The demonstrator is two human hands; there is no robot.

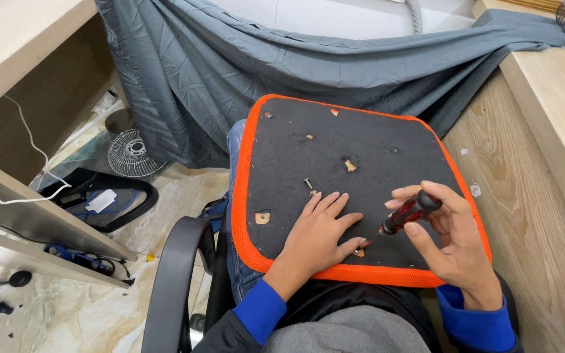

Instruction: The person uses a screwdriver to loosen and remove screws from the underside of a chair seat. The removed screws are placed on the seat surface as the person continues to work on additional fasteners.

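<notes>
Screwdriver (405,214), red-handled, is lying clenched in the right hand (449,245), tip seemingly meeting a hole near the black seat pad's (361,144) orange edge; left hand (318,235) is pressing flat, grasping nothing.

1. Chair seat cushion (361,150): squarish with rounded corners, underside up, covered in black fabric with an orange mesh border; lying tilted across the lap, several torn holes showing pale wood beneath.
2. Screwdriver (405,214): red-and-black handle with a short metal shaft, slanted down and leftward, tip set at a hole close to the cushion's near edge.
3. Loose screw (308,184): small, metal, lying on the black fabric near the cushion's centre.
4. Left hand (318,232): flat, fingers spread, pressed on the cushion's near half beside the screwdriver tip.
5. Right hand (449,238): wrapped around the screwdriver handle, over the cushion's near right corner.
</notes>
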